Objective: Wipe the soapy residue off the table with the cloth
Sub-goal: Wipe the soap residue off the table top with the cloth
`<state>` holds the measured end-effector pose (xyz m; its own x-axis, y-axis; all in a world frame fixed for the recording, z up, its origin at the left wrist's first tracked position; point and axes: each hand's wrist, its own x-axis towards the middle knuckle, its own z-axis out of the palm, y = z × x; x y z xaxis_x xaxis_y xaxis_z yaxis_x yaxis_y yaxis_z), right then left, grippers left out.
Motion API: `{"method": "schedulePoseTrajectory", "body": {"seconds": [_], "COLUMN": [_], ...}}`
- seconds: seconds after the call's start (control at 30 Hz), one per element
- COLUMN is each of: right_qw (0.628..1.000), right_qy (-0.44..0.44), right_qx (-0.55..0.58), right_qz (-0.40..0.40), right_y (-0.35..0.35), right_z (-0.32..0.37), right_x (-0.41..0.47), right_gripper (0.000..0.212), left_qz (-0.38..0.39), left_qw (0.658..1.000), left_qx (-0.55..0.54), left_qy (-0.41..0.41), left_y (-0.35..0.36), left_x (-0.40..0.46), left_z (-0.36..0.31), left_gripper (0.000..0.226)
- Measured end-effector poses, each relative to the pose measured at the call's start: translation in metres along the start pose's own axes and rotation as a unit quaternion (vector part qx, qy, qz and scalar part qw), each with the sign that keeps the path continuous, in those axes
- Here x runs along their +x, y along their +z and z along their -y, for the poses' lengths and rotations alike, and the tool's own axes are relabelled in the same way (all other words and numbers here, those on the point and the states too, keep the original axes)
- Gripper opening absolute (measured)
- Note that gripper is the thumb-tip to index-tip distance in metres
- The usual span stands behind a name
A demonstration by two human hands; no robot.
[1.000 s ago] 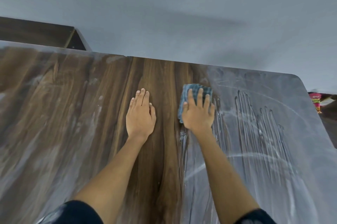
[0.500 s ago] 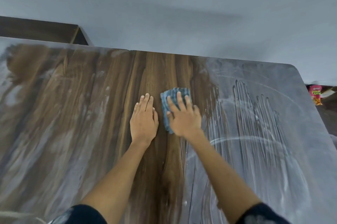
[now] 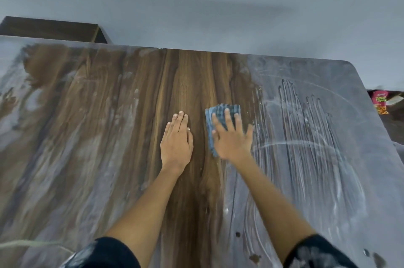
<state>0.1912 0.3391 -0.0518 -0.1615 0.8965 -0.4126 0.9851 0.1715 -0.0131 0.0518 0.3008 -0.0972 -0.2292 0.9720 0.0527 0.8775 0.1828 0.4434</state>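
A dark wooden table [image 3: 87,158] fills the view, with a whitish soapy film [image 3: 317,158] and finger streaks over its right part and paler smears on the left. A folded blue checked cloth [image 3: 220,112] lies on the wiped strip in the middle. My right hand [image 3: 232,136] presses flat on the cloth with spread, straight fingers and covers most of it. My left hand [image 3: 177,139] rests flat on the bare wood just left of it, fingers straight and together.
A grey wall rises behind the table's far edge. A dark wooden cabinet top [image 3: 50,28] shows at the back left. A pink snack packet [image 3: 380,101] lies beyond the table's right edge. Dark droplets [image 3: 254,258] dot the near right of the table.
My right hand slid the cloth left and toward me from the film's edge, then moved right again. My left hand has stayed flat on the wood.
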Motion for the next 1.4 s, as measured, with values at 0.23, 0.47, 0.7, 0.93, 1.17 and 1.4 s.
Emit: {"method": "schedulePoseTrajectory", "body": {"seconds": [0.23,0.47,0.7,0.93,1.17,1.4], "right_qw": [0.992,0.995,0.989,0.997,0.994,0.991], "right_qy": [0.116,0.063,0.112,0.012,0.098,-0.105], "right_qx": [0.029,0.012,0.043,0.008,0.041,-0.015], "right_qz": [0.048,0.073,0.084,0.076,-0.041,-0.08], "right_y": [-0.002,-0.01,0.015,0.01,0.053,0.065], "right_z": [-0.005,-0.01,0.019,0.008,-0.033,0.032], "right_x": [-0.024,-0.02,-0.071,-0.048,-0.096,-0.123], "right_gripper": [0.056,0.054,0.058,0.055,0.056,0.058], "left_qz": [0.013,0.029,0.027,0.037,0.042,0.04], "left_qw": [1.0,0.999,0.998,0.998,0.998,0.999], "left_qx": [-0.002,0.002,0.006,0.004,0.009,0.007], "left_qy": [0.023,0.041,0.047,0.056,0.05,0.036], "left_y": [-0.007,-0.011,-0.013,-0.017,-0.02,-0.022], "left_x": [-0.031,-0.047,-0.058,-0.074,-0.1,-0.112], "left_z": [0.007,0.012,0.017,0.021,0.026,0.024], "left_gripper": [0.043,0.045,0.045,0.045,0.046,0.046]}}
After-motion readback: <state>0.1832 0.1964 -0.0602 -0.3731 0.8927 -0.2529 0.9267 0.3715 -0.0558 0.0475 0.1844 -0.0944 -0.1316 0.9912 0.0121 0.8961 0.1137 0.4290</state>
